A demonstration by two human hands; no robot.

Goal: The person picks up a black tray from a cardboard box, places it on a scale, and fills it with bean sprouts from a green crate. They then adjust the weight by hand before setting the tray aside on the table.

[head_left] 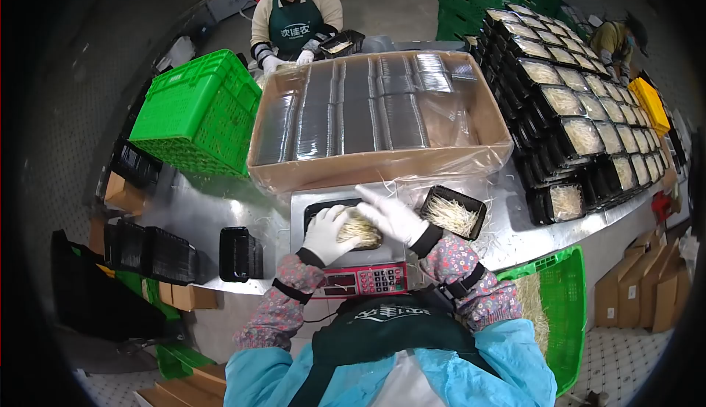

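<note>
A black plastic tray [312,210] with pale, thin sprout-like strands [358,232] sits on the platform of a red digital scale [365,280]. My left hand [326,235], in a white glove, lies over the left side of the tray, its fingers apart and touching the strands. Just above the tray's right side is my right hand [397,219], also gloved in white, with fingers stretched out toward the upper left and nothing in it. Another black tray of strands [453,212] rests on the metal table to the right of my right hand.
Ahead stands a big cardboard box [382,163] of stacked clear lids, beside a green crate [193,109]. Filled trays [581,138] are piled at right. Black trays [237,254] stand at left; a green basket [573,319] of strands sits lower right. A co-worker [298,21] stands opposite.
</note>
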